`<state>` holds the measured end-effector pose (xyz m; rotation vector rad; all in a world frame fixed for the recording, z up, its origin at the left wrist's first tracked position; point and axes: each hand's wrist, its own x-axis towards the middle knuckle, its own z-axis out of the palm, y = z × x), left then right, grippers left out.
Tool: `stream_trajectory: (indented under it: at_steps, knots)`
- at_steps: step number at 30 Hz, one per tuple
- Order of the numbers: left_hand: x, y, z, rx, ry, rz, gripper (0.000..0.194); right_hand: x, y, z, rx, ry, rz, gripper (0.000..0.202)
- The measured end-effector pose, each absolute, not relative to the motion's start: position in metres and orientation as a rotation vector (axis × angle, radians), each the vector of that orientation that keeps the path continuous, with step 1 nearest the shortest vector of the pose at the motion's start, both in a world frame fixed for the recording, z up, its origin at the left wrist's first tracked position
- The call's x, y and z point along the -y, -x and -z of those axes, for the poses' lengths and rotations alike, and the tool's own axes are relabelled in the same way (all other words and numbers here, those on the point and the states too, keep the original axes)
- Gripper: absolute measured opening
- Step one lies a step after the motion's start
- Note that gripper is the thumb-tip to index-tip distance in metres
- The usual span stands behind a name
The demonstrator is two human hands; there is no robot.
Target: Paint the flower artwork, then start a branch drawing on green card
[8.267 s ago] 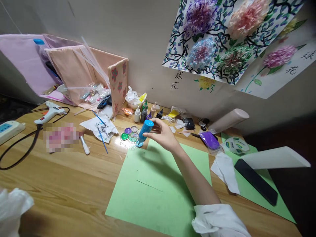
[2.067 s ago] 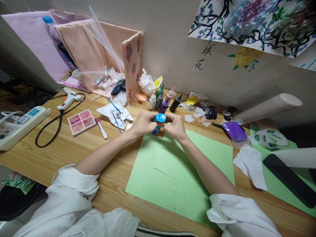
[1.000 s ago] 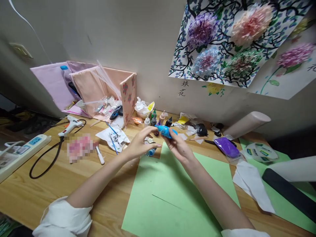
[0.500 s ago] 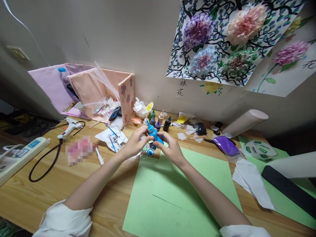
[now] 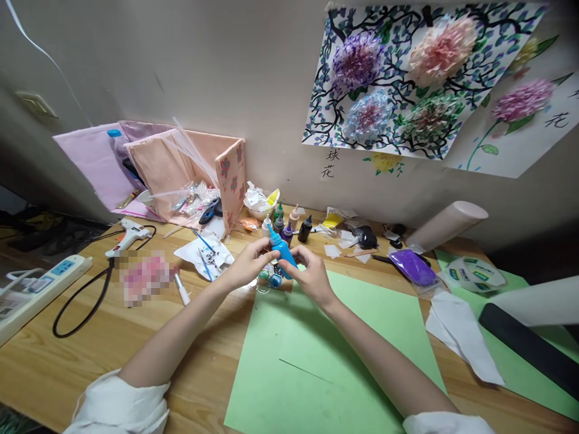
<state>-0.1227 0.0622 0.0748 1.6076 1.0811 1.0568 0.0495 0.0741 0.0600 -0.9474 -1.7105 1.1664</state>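
Between both hands is a blue squeeze paint bottle (image 5: 283, 248) with a pointed nozzle, tilted so its tip points up and left. My left hand (image 5: 248, 263) pinches it near the nozzle end, thumb and forefinger closed at its side. Around the lower body of the bottle, my right hand (image 5: 312, 276) has its thumb and fingers closed. Just below and behind the hands are small round paint pots (image 5: 275, 280), partly covered by the fingers. Under the right forearm lies a green sheet (image 5: 335, 361).
Several paint bottles, including a black one (image 5: 306, 229), stand behind my hands. Brushes lie on a stained white tissue (image 5: 205, 256). A glue gun (image 5: 130, 235) and power strip (image 5: 45, 295) are at left. A purple packet (image 5: 412, 267) and tape roll (image 5: 474, 274) are at right.
The blue bottle has shifted slightly down, and more of its body shows between my hands. My fingers have moved a little on it. The camera view has tilted slightly.
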Motion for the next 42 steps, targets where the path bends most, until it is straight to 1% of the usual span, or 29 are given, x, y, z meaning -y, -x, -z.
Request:
stream_trajectory:
  at_steps: [5,10,13,16,18,21,24,26,28,31,33,36,38,40,42]
  knots:
    - [-0.062,0.124,-0.079,-1.078,-1.615,-1.049,0.029,-0.078,-0.049,-0.060,1.680,0.912,-1.276,0.023]
    - [-0.060,0.124,-0.088,-1.121,-1.723,-1.029,0.027,-0.087,-0.056,-0.073,1.824,0.841,-1.404,0.029]
    - [-0.058,0.125,-0.094,-1.186,-1.826,-1.049,0.032,-0.102,-0.073,-0.084,1.827,0.862,-1.304,0.031]
    - [-0.058,0.126,-0.097,-1.259,-1.876,-1.089,0.034,-0.127,-0.101,-0.087,1.692,1.013,-1.112,0.032]
    - [-0.059,0.127,-0.096,-1.316,-1.899,-1.113,0.031,-0.144,-0.118,-0.079,1.638,1.158,-0.972,0.034]
    - [-0.061,0.127,-0.091,-1.453,-1.961,-1.109,0.025,-0.165,-0.130,-0.052,1.574,1.388,-0.796,0.036]
    - [-0.065,0.128,-0.081,-1.594,-2.011,-1.117,0.026,-0.174,-0.125,-0.021,1.548,1.415,-0.796,0.036]
    - [-0.071,0.132,-0.073,-1.698,-2.023,-1.145,0.022,-0.176,-0.118,-0.007,1.549,1.400,-0.807,0.035]
    - [-0.083,0.137,-0.065,-1.804,-2.026,-1.160,0.018,-0.177,-0.114,0.000,1.564,1.385,-0.821,0.035]
    - [-0.108,0.143,-0.059,-1.874,-2.038,-1.125,0.023,-0.179,-0.115,0.001,1.620,1.378,-0.835,0.040]
    - [-0.123,0.144,-0.058,-1.858,-2.064,-1.084,0.024,-0.178,-0.120,-0.006,1.670,1.381,-0.830,0.049]
    - [-0.135,0.142,-0.057,-1.847,-2.068,-1.058,0.017,-0.172,-0.135,-0.034,1.748,1.426,-0.734,0.063]
    - [-0.135,0.140,-0.058,-1.863,-2.036,-1.095,0.011,-0.162,-0.146,-0.062,1.856,1.527,-0.506,0.067]
    - [-0.129,0.140,-0.062,-1.879,-1.985,-1.178,0.009,-0.147,-0.154,-0.091,1.859,1.536,-0.442,0.058]
    - [-0.119,0.139,-0.072,-1.871,-1.925,-1.289,0.011,-0.132,-0.152,-0.114,1.802,1.476,-0.589,0.042]
